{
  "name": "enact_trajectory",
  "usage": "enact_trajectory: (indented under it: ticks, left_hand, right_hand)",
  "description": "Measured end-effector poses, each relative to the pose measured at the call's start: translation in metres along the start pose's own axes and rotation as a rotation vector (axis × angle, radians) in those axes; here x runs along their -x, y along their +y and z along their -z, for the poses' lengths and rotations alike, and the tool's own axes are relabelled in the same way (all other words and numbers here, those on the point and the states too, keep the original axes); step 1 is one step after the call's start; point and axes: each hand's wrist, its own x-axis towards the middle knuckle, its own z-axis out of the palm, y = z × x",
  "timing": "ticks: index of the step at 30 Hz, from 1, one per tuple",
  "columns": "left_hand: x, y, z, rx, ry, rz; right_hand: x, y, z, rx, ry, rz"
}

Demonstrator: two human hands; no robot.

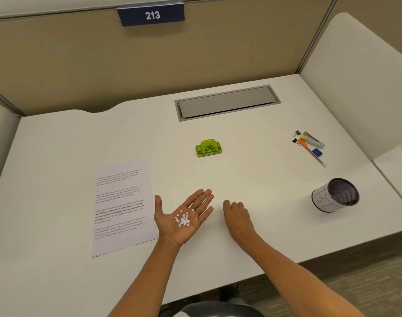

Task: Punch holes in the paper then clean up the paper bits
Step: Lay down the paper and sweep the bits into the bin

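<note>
Cupping the paper bits (pixel 183 219) in a spread, upturned left hand (pixel 181 217), a person rests a loosely curled, empty right hand (pixel 237 219) on the desk (pixel 252 170), cleanup nearly done (next, likely, tipping them into the mesh cup (pixel 336 195) at three o'clock).

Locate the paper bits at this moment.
In the head view, the paper bits lie piled in the upturned palm of the left hand, right of the paper and beside the right hand.
</note>
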Motion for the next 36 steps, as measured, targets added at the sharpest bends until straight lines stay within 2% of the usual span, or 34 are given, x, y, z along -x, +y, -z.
enact_trajectory:
  ticks: [2, 7, 9, 11, 12, 14, 17, 19, 30, 36]
  left_hand:
    - [0.000, -0.002, -0.003, -0.013, -0.011, 0.033]
    - [-0.004, 0.001, -0.007, -0.015, -0.045, 0.064]
    - [-0.008, 0.000, -0.009, -0.004, -0.046, 0.060]
    - [-0.014, -0.003, -0.014, 0.000, -0.039, 0.072]
    - [-0.017, -0.006, -0.017, 0.002, -0.038, 0.083]
    - [-0.024, -0.013, -0.024, -0.004, -0.037, 0.102]
    - [-0.033, -0.024, -0.036, -0.032, -0.098, 0.136]
    - [-0.038, -0.030, -0.042, 0.002, -0.147, 0.165]
    - [-0.057, -0.054, -0.070, -0.043, -0.144, 0.229]
    - [-0.077, -0.086, -0.084, -0.050, -0.151, 0.206]
  right_hand:
    - [-0.005, 0.015, -0.006, -0.133, -0.031, -0.085]
    - [-0.009, 0.060, 0.021, -0.969, 0.030, -0.474]
    - [-0.005, 0.068, 0.048, -1.375, -0.012, -0.490]
    - [0.000, 0.064, 0.078, -1.605, -0.072, -0.360]
    - [0.001, 0.057, 0.094, -1.608, -0.093, -0.264]
    - [0.004, 0.039, 0.121, -1.456, -0.085, -0.094]
    - [0.006, 0.012, 0.143, -1.113, -0.006, 0.029]
    - [0.008, 0.004, 0.147, -1.022, 0.018, 0.070]
    - [0.028, 0.044, 0.157, -0.941, 0.153, -0.096]
    - [0.030, 0.086, 0.156, -0.965, 0.147, -0.043]
